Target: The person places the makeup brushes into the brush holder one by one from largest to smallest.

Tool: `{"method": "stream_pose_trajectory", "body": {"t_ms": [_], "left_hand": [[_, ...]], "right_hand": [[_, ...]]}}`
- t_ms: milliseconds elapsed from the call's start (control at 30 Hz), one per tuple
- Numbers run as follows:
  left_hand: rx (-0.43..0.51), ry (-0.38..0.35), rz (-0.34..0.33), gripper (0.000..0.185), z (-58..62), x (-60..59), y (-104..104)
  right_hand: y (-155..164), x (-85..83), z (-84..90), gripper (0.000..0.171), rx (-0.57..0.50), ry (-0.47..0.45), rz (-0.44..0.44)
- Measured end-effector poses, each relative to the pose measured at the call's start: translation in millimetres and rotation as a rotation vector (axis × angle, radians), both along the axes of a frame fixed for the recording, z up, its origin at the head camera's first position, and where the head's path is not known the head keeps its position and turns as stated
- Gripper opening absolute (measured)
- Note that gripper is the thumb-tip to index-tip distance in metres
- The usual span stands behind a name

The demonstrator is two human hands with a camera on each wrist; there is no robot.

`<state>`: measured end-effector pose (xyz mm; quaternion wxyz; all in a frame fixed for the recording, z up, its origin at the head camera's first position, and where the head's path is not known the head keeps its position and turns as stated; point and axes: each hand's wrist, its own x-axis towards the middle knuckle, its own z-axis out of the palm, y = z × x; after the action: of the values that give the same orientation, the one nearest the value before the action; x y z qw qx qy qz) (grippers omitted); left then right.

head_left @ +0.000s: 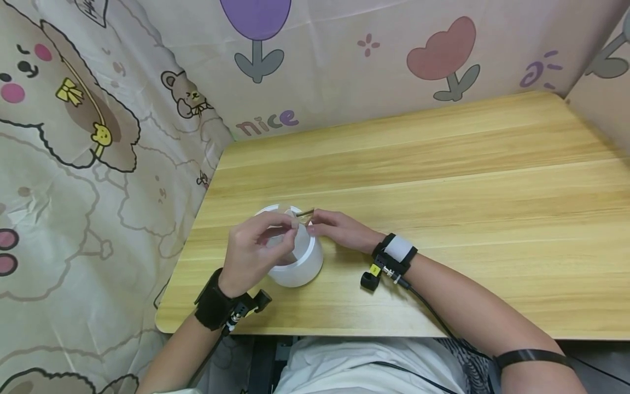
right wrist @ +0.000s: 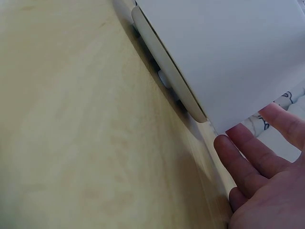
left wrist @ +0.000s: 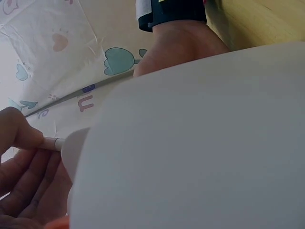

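Note:
A round white container (head_left: pixel 297 271) stands near the table's front left, its top uncovered. Over its rim, my left hand (head_left: pixel 256 246) pinches a small pale stick-like piece (left wrist: pixel 52 143) between thumb and fingertips; its far end meets a greyish rounded part (left wrist: pixel 75 150). My right hand (head_left: pixel 339 227) is at the container's right side, where its nearly straight fingers (right wrist: pixel 240 162) touch the lower wall in the right wrist view. A thin dark strip (head_left: pixel 304 213) spans the gap between both hands' fingertips. The left hand hides much of the container's inside.
The wooden table (head_left: pixel 443 202) stretches away to the right and back. A printed cloth (head_left: pixel 98 230) hangs along the left edge, and another (head_left: pixel 339 82) covers the wall behind. Cables (head_left: pixel 433 312) run from the wrist cameras along the arms.

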<state>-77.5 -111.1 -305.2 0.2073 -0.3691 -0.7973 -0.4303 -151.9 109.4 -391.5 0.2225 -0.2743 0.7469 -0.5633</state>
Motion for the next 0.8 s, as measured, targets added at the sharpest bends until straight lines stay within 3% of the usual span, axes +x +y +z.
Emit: {"method": "stream_pose_trajectory", "body": {"t_ms": [800], "left_hand": [[-0.013, -0.001, 0.015, 0.022, -1.0, 0.8, -0.6]], "right_hand": [[0.3, -0.2, -1.8, 0.032, -0.009, -0.006, 0.007]]}}
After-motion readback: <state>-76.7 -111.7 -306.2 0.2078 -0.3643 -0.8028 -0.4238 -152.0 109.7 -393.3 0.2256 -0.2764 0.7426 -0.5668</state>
